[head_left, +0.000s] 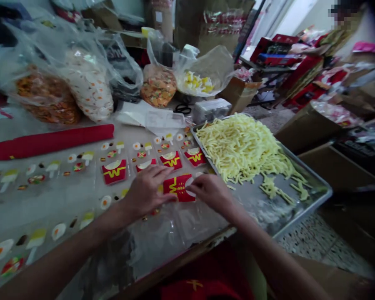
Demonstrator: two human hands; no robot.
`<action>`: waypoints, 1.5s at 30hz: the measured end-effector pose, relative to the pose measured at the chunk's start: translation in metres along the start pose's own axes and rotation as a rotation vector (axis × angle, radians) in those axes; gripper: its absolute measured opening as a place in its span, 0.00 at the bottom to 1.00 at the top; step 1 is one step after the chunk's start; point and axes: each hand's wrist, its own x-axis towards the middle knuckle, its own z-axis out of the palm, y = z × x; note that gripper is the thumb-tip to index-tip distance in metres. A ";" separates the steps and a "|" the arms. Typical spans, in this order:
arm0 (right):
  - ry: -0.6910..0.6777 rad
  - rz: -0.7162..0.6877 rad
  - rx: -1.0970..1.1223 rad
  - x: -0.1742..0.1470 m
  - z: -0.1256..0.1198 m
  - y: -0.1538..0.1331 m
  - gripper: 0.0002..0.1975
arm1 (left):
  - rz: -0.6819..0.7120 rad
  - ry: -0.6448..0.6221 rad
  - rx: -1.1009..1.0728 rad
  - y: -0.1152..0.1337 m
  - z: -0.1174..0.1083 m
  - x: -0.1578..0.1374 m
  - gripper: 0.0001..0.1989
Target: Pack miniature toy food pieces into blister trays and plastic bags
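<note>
A small red french-fry carton (181, 189) with yellow print lies sideways between my two hands, low over the table. My left hand (148, 189) has its thumb and fingers around the carton's left end. On the other side, my right hand (214, 191) pinches the carton's white mouth; its fingertips are partly hidden. Similar red cartons (114, 171) sit in a row of clear plastic trays just beyond. Those trays also hold small toy-like pieces, such as fried eggs (105, 202) and popsicles (53, 167). To the right, pale yellow fries (243, 146) are heaped on a metal tray (320, 198).
A rolled red cloth (54, 139) lies at the left. Behind it stand clear bags of orange pieces (46, 96), egg pieces (89, 85) and yellow-white pieces (198, 81). Black scissors (183, 109) lie near the back. Cardboard boxes (312, 125) stand right of the table.
</note>
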 end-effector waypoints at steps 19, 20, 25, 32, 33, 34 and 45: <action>0.373 -0.107 -0.158 -0.082 -0.013 0.029 0.04 | 0.133 0.007 0.027 0.094 0.066 0.054 0.47; 0.356 -0.146 -0.140 -0.087 -0.018 0.036 0.03 | 0.160 0.000 0.021 0.106 0.071 0.061 0.43; 0.343 -0.109 0.048 -0.120 -0.081 0.138 0.08 | 0.087 -0.125 -0.019 0.137 0.093 0.090 0.42; 0.088 -0.219 -0.510 -0.104 -0.161 0.270 0.20 | 0.154 -0.159 -0.123 0.161 0.107 0.114 0.45; 0.004 -0.278 -0.560 -0.095 -0.163 0.276 0.22 | 0.163 -0.117 -0.115 0.166 0.107 0.117 0.46; -0.068 -0.331 -0.598 -0.086 -0.165 0.279 0.22 | 0.168 -0.082 -0.101 0.169 0.108 0.121 0.46; -0.145 -0.231 -0.397 -0.057 -0.155 0.302 0.05 | 0.159 -0.211 -0.172 0.189 0.133 0.142 0.48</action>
